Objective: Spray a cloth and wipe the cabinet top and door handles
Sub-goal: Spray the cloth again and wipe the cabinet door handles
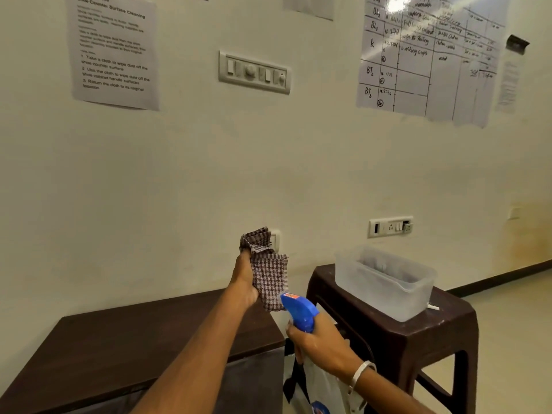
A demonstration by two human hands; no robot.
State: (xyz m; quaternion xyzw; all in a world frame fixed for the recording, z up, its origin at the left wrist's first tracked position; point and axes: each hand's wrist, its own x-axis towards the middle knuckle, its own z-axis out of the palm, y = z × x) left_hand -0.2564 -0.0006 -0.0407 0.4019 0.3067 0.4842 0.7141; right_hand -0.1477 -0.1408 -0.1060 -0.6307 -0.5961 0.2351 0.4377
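Checked cloth: brown-and-white checked woven cloth, bunched in the left hand, which is closed around its edge; long axis near vertical, loose end hanging toward 6 o'clock.
Spray bottle: blue plastic trigger head on a white bottle, gripped by the right hand with fingers wrapped round the neck; nozzle points to 11 o'clock at the cloth, just beside its lower end. Label on the bottle too blurred to read.
Wall writing: white printed sheet at 10 o'clock, headed "Shoe Counter Surface Cleaning", with a step "Take a cloth to wipe dust off the shoe counter surface". Hand-ruled chart at 1 o'clock reads "BT", "k", "washing cups".
Surface: dark brown wooden cabinet top at 8 o'clock, against a cream wall.
Room: dark brown plastic stool at 4 o'clock, carrying a translucent plastic tub.
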